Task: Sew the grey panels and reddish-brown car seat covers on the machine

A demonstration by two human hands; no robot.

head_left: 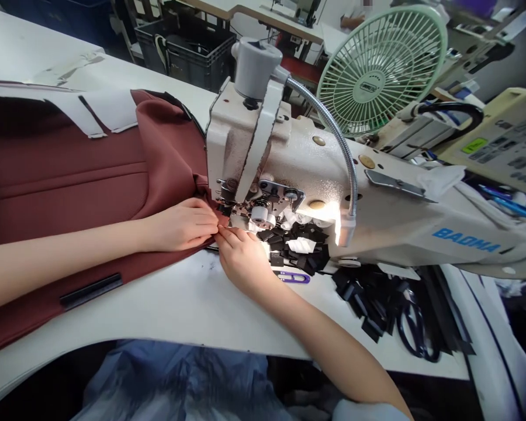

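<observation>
A large piece of maroon fabric (65,187) with white and black edging lies across the left of the table and reaches the sewing machine's needle area (241,213). My left hand (182,225) rests on the fabric beside the presser foot, its fingers curled together on the cloth. Close against it, my right hand (245,254) is closed with thumb and fingertips at the fabric's edge. The fingertips of both hands nearly meet, and the needle itself is hard to make out. A black strip (92,290) lies on the fabric near its front edge.
Small black pieces (318,251) and a white piece (301,245) lie under the machine arm (390,204). Purple thread snips (294,278) are beside them. Black-handled scissors (414,324) lie among black strips at the right. A green fan (381,70) and grey crate (188,58) stand behind.
</observation>
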